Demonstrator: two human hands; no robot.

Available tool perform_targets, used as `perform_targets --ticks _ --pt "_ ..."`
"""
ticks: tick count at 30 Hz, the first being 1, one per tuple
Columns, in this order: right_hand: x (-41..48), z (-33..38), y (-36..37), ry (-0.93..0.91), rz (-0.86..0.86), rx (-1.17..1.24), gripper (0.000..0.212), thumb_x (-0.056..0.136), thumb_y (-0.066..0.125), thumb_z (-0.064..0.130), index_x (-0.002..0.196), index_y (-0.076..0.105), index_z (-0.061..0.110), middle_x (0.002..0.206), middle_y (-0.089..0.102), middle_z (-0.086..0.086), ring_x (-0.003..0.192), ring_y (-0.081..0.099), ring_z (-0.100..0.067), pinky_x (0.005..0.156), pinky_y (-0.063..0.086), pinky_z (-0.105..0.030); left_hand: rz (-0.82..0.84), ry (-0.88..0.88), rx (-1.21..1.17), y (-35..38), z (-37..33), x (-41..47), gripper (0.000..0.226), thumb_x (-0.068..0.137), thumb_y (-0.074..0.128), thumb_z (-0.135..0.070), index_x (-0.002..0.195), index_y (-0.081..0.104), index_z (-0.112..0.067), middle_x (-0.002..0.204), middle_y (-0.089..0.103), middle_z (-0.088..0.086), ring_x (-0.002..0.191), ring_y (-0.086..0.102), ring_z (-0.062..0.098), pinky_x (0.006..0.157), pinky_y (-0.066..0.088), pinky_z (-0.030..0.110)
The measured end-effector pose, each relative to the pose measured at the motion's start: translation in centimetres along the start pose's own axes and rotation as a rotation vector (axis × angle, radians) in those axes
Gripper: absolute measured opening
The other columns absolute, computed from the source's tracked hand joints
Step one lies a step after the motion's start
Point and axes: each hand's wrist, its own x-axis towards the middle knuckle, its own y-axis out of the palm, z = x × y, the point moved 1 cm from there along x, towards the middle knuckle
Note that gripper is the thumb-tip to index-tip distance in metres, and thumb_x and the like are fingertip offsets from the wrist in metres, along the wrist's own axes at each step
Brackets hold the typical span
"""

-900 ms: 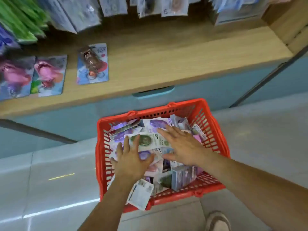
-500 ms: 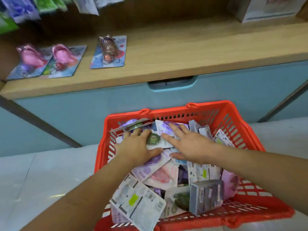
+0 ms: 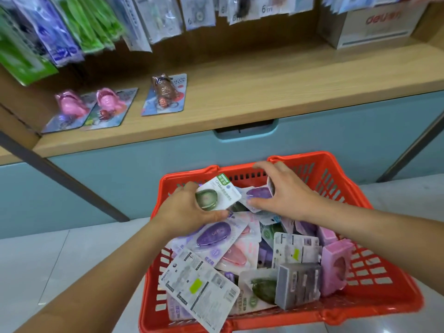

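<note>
Left hand (image 3: 185, 212) pinching green-tape pack (image 3: 217, 194), right hand (image 3: 286, 193) gripping small box (image 3: 270, 186), above packs (image 3: 199, 284) crowding red basket (image 3: 288, 319).

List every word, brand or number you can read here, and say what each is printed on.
"6m": on a hanging pack above the shelf.
"deli", red and blurred: on the cardboard box.
Green pack in the left hand: print too blurred.
Small box in the right hand: also blurred.
Pack backs in the red basket: too small to read.
</note>
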Motion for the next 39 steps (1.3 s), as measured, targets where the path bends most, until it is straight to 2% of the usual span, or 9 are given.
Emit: perform_targets --ticks 3,8,14,21,23,27,34,37,39 --pt "-0.1 1.3 0.5 0.088 0.108 0.065 0.085 0.067 0.077 0.061 0.134 0.032 0.034 0.119 0.041 -0.002 0.109 0.045 -0.018 0.094 0.040 -0.034 0.275 0.011 -0.123 0.9 0.3 -0.5 0.068 0.064 0.081 -0.063 0.115 0.058 -0.026 0.103 0.071 -0.009 0.096 0.067 0.011 0.089 0.054 0.038" --pt "0.7 1.3 0.2 0.239 0.282 0.202 0.076 0.074 0.075 0.014 0.131 0.030 0.037 0.122 0.037 -0.008 0.088 0.055 -0.022 0.060 0.049 -0.025 0.474 -0.033 0.134 0.3 -0.9 -1.9 0.062 0.074 0.072 -0.063 0.117 0.051 -0.022 0.109 0.062 -0.009 0.100 0.060 0.013 0.091 0.048 0.030" --pt "1.2 -1.8 -0.8 0.382 0.096 0.321 0.102 0.065 0.090 0.014 0.147 0.033 0.025 0.132 0.054 -0.003 0.120 0.054 -0.020 0.106 0.043 -0.035 0.340 0.056 0.349 2.6 -2.8 -2.6 0.055 0.077 0.078 -0.039 0.118 0.046 -0.022 0.119 0.059 0.002 0.105 0.056 0.023 0.081 0.042 0.030" --pt "1.4 -3.4 0.1 0.427 0.046 0.565 0.022 0.073 0.084 0.005 0.091 0.073 0.012 0.088 0.076 -0.008 0.075 0.068 -0.019 0.076 0.056 -0.036 0.315 0.028 0.183 2.5 -2.3 -1.8 0.053 0.078 0.078 -0.028 0.124 0.053 -0.022 0.122 0.062 0.004 0.104 0.059 0.022 0.082 0.046 0.027" --pt "1.7 -3.4 0.6 0.428 0.131 0.561 0.023 0.076 0.083 0.012 0.097 0.073 0.011 0.092 0.076 -0.009 0.074 0.068 -0.017 0.074 0.055 -0.032 0.342 0.045 0.269 2.6 -2.1 -2.2 0.043 0.080 0.072 -0.041 0.113 0.054 -0.021 0.123 0.057 0.006 0.107 0.056 0.023 0.086 0.047 0.030" --pt "2.2 -3.3 2.2 0.398 0.390 0.379 0.031 0.079 0.080 0.037 0.102 0.061 0.029 0.091 0.069 0.003 0.071 0.062 -0.006 0.064 0.052 -0.024 0.363 0.106 0.380 3.8 -2.7 -3.1 0.076 0.082 0.070 -0.045 0.146 0.033 -0.026 0.138 0.054 0.005 0.123 0.052 0.025 0.098 0.044 0.033" --pt "3.1 -2.4 2.2 0.334 0.280 0.234 0.074 0.062 0.092 0.035 0.120 0.047 0.026 0.094 0.052 0.004 0.085 0.053 -0.014 0.072 0.044 -0.026 0.282 0.067 0.129 3.0 -1.7 -2.7 0.087 0.070 0.085 -0.024 0.141 0.035 -0.025 0.113 0.066 0.003 0.097 0.065 0.022 0.085 0.053 0.034" --pt "3.1 -2.9 1.8 0.392 0.387 0.227 0.091 0.055 0.095 0.038 0.133 0.050 0.023 0.115 0.063 0.002 0.106 0.062 -0.018 0.095 0.051 -0.035 0.303 0.076 -0.059 0.1 -0.4 -1.8 0.058 0.068 0.086 -0.010 0.120 0.061 -0.019 0.095 0.073 0.000 0.077 0.069 0.017 0.072 0.057 0.029" --pt "2.9 -3.0 1.3 0.399 0.456 0.281 0.067 0.055 0.095 0.032 0.114 0.066 0.018 0.106 0.074 -0.001 0.097 0.070 -0.020 0.093 0.055 -0.042 0.292 0.054 -0.157 -1.6 0.4 -1.8 0.046 0.068 0.086 -0.004 0.105 0.067 -0.023 0.089 0.075 -0.002 0.078 0.070 0.018 0.071 0.057 0.029"
